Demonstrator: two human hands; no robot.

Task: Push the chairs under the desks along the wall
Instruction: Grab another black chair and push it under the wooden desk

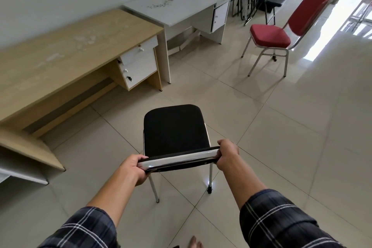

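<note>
Left hand (133,167): clamped on the black chair (174,129) backrest's left end.
Right hand (227,155): clamped on its right end.
Wooden desk (60,56): against the wall, chair apart from it.

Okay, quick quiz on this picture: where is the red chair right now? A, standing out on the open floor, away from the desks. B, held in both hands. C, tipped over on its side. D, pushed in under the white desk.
A: the red chair stands upright on the tiles, clear of the white desk; the left hand and right hand grip the black chair instead.
</note>
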